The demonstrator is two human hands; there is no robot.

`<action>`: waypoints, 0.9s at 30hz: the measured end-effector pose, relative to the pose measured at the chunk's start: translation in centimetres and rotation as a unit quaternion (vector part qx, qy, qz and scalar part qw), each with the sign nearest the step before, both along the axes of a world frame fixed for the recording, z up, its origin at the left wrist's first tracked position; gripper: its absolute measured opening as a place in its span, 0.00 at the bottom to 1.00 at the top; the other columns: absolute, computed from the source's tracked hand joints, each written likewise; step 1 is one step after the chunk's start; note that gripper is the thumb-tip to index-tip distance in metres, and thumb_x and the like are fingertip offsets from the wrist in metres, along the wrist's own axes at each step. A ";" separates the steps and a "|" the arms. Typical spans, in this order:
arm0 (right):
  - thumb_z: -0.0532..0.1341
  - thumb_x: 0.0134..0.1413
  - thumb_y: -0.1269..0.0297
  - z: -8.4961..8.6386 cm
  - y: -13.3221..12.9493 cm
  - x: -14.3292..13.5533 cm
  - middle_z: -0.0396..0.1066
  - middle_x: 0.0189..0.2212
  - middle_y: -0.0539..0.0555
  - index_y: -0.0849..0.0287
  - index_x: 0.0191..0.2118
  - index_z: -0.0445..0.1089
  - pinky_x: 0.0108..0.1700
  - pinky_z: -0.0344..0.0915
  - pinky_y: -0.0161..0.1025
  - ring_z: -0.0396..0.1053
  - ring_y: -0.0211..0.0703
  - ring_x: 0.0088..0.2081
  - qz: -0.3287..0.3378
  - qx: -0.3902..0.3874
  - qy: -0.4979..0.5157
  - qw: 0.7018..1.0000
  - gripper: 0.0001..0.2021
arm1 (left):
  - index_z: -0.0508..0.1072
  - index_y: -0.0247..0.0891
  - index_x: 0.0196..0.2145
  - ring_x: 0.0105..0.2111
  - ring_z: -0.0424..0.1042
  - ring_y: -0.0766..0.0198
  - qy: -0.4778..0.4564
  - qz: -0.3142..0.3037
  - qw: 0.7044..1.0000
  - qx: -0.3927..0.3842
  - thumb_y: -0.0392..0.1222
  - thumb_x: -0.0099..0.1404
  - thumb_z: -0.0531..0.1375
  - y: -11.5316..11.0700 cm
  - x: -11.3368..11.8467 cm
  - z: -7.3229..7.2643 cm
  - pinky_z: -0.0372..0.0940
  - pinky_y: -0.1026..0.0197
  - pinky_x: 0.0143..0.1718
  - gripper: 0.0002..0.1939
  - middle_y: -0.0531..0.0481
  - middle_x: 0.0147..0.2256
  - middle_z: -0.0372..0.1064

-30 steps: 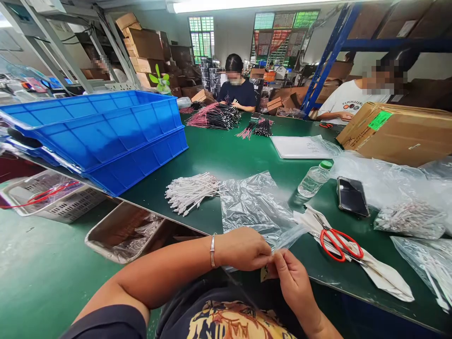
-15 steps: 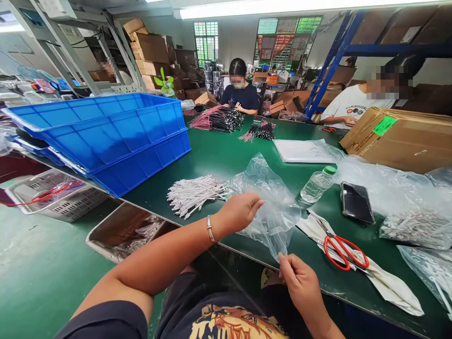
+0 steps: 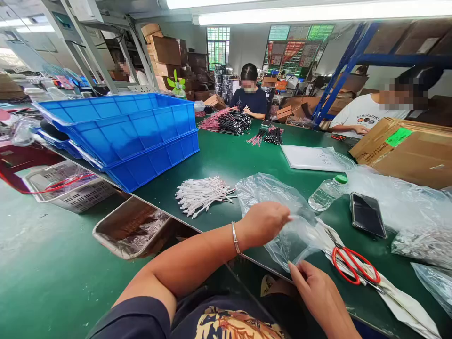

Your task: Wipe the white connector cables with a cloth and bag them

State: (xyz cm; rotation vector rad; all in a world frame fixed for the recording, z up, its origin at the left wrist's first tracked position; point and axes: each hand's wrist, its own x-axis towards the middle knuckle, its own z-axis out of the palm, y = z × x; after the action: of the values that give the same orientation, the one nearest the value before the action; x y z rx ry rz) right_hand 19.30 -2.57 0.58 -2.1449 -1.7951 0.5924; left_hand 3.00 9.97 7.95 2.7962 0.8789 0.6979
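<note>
green tabletop (image 3: 226, 162) in my head view, with the clear plastic bag (image 3: 259, 188) near its front edge. i see the bag under and beyond the left hand (image 3: 264, 223), whose fingers are bunched together; i can't tell whether they grip film. the right hand (image 3: 316, 287) pinches the bag's near edge between thumb and forefinger. left of the bag i have white cables (image 3: 205, 194); right of it, a bottle (image 3: 326, 193) and red-handled scissors (image 3: 353, 266).
</note>
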 end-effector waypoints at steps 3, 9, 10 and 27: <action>0.46 0.56 0.47 0.0 0.0 0.3 0.61 0.16 0.48 0.55 0.19 0.55 0.26 0.53 0.34 0.59 0.40 0.22 -0.013 -0.019 0.042 0.999 0.22 | 0.65 0.39 0.48 0.41 0.67 0.63 0.052 -0.042 0.998 -0.013 0.50 0.67 0.48 0.4 -1.8 0.2 0.60 0.63 0.41 0.18 0.48 0.41 0.71; 0.47 0.54 0.44 -0.6 -0.2 1.7 0.62 0.15 0.47 0.56 0.19 0.58 0.26 0.55 0.33 0.60 0.39 0.22 -0.057 -0.023 0.100 0.993 0.23 | 0.72 0.32 0.35 0.39 0.67 0.53 0.217 0.219 0.951 -0.011 0.29 0.60 0.50 8.0 -12.4 -0.3 0.59 0.54 0.40 0.12 0.37 0.34 0.71; 0.47 0.54 0.44 -0.6 -0.2 1.8 0.62 0.16 0.47 0.56 0.20 0.59 0.27 0.56 0.33 0.61 0.39 0.22 -0.060 -0.026 0.109 0.992 0.23 | 0.72 0.32 0.33 0.39 0.67 0.53 0.234 0.235 0.943 -0.015 0.29 0.59 0.51 9.1 -13.9 -0.5 0.58 0.54 0.39 0.11 0.37 0.33 0.71; 0.50 0.52 0.43 -0.9 -0.1 1.8 0.64 0.16 0.48 0.56 0.20 0.62 0.26 0.58 0.33 0.62 0.38 0.22 -0.088 -0.019 0.150 0.985 0.23 | 0.72 0.40 0.35 0.39 0.68 0.56 0.284 0.278 0.912 -0.097 0.38 0.56 0.54 12.7 -16.1 -0.6 0.59 0.60 0.37 0.10 0.45 0.36 0.72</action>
State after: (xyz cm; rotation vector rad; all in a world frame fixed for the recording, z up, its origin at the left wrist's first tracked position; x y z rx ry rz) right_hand 21.13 -2.65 -0.34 -2.0785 -1.4316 0.8582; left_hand -13.13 22.72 7.36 2.5841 1.7692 -0.1978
